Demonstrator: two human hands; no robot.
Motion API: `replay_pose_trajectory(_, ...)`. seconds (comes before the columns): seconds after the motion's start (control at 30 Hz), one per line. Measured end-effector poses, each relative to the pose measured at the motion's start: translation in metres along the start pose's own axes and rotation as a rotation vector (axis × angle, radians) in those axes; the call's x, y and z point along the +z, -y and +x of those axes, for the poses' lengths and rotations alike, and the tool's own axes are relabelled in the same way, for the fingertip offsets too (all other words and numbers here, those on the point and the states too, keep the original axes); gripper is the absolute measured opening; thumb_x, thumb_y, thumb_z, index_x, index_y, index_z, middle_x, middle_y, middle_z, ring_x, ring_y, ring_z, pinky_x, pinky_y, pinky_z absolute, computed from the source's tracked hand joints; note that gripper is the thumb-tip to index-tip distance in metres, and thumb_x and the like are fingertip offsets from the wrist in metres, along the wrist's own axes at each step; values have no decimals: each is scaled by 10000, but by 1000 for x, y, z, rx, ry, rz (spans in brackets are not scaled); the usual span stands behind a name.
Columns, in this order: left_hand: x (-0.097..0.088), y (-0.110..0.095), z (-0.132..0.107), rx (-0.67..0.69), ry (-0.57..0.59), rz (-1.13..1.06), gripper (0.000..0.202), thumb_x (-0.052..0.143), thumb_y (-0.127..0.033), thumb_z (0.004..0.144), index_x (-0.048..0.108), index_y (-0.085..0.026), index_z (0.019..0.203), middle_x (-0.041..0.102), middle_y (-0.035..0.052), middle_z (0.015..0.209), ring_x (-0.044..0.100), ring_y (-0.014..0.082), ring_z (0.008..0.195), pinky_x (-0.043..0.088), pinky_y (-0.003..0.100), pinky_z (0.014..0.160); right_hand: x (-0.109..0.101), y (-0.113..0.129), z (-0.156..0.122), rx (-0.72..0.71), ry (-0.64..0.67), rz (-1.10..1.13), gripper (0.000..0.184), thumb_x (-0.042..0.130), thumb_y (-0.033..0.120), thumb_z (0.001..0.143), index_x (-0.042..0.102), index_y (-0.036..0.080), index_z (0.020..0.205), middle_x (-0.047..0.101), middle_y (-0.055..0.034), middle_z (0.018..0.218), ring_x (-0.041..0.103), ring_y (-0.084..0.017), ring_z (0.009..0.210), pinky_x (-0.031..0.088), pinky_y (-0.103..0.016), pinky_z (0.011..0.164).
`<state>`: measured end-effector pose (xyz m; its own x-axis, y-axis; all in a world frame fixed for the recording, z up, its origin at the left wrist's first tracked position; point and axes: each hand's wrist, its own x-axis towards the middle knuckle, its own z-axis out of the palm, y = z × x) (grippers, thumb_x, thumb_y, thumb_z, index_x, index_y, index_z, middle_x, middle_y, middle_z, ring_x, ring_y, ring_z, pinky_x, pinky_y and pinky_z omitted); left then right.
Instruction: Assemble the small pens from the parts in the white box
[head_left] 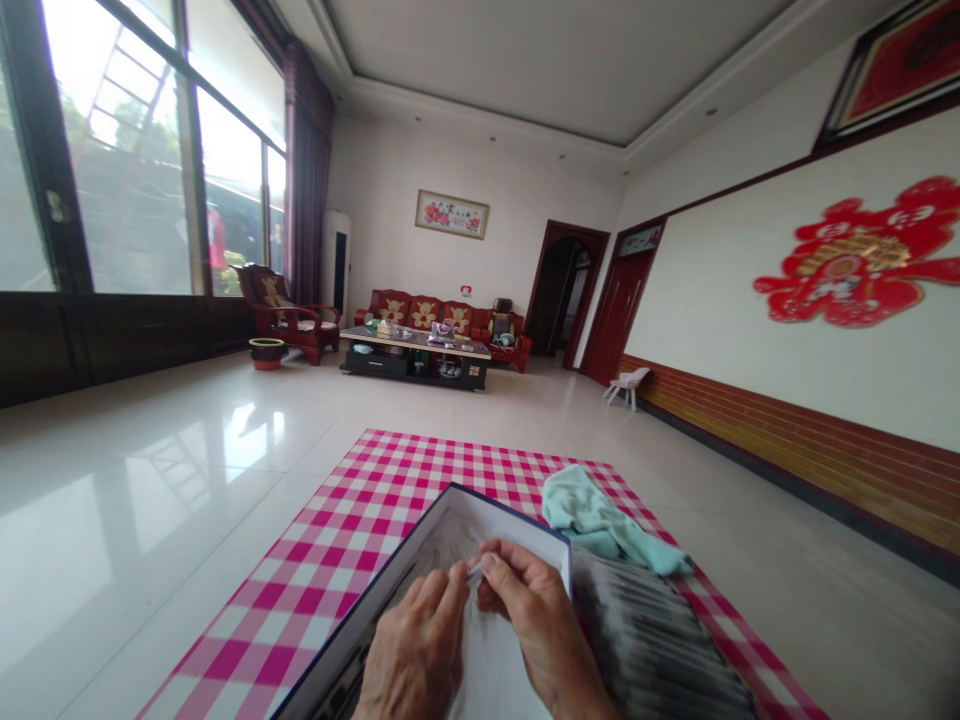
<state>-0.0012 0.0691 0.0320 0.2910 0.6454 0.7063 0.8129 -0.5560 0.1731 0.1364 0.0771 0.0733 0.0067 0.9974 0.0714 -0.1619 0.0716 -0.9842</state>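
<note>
Head view: I'm looking down at two hands meeting over an open book (450, 520) that lies on a pink checked cloth (352, 540) spread on the shiny floor (150, 500). The right hand (536, 620) pinches a white bit (474, 571), maybe a page corner or a slip, between thumb and forefinger, just above the pale page. The left hand (416, 650) is curled, its fingertips up against the same bit. I can't tell whether it grips or only steadies. A teal rag (600, 520) lies beside the book's far right corner, touching the grey page edges (652, 640).

To my eye this is the picking-apart stage, fingers working something thin loose. Whatever follows calls for a light, steady pinch and small pulls, since thin paper tears easily.
</note>
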Motion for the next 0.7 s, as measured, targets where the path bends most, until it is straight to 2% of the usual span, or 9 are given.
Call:
replay_pose_trajectory(0.13, -6, -2, 6, -44, 17, -107, 317, 377, -120, 879, 530, -211, 1140, 642, 29, 761, 653, 145, 657, 506, 198, 552, 4, 2, -3, -19, -29, 68, 338, 694, 378, 712, 642, 151, 958, 651, -37, 820, 571, -141, 680, 481, -277, 683)
replay_pose_trajectory(0.23, -8, -2, 10, -114, -1, -167, 338, 355, -136, 891, 528, -195, 1176, 668, 47, 776, 678, 148, 683, 530, 203, 596, 6, 2, -4, -42, 56, 121, 406, 673, 367, 745, 580, 187, 1097, 642, -41, 923, 592, -171, 815, 479, -287, 742)
replay_pose_trajectory(0.3, -6, -2, 10, -133, -35, -195, 347, 348, -151, 898, 513, -186, 1201, 696, 69, 834, 696, 163, 745, 548, 225, 654, 8, -1, -5, -63, 93, 130, 399, 686, 325, 738, 567, 199, 1097, 635, -38, 961, 587, -182, 877, 474, -284, 764)
replay_pose_trajectory(0.43, -1, -2, 7, -134, -93, -257, 463, 356, -185, 908, 306, -209, 1368, 697, 88, 1058, 682, 169, 920, 562, 240, 720, 17, -8, -6, -81, 47, 123, 300, 696, 319, 727, 593, 181, 972, 633, -25, 882, 590, -173, 795, 477, -290, 742)
replay_pose_trajectory(0.5, -2, -3, 7, -157, -97, -267, 506, 370, -222, 915, 231, -214, 1402, 675, 92, 1117, 668, 175, 963, 563, 260, 742, 20, -6, -6, -93, 42, 118, 291, 679, 332, 740, 591, 173, 968, 634, -26, 855, 590, -169, 769, 476, -295, 736)
replay_pose_trajectory(0.6, -6, -1, 8, -190, -122, -234, 571, 427, -329, 901, 208, -201, 1412, 663, 111, 1115, 673, 204, 932, 569, 313, 730, 10, 14, 0, -156, 19, 40, 280, 646, 323, 760, 577, 170, 984, 635, -28, 846, 581, -155, 728, 472, -282, 701)
replay_pose_trajectory(0.7, -9, 4, 10, -203, -160, -210, 605, 451, -383, 884, 219, -198, 1411, 652, 113, 1090, 658, 220, 938, 561, 353, 748, -21, 53, 9, -332, -8, -226, 194, 595, 287, 784, 586, 177, 944, 620, -17, 823, 565, -150, 725, 459, -269, 688)
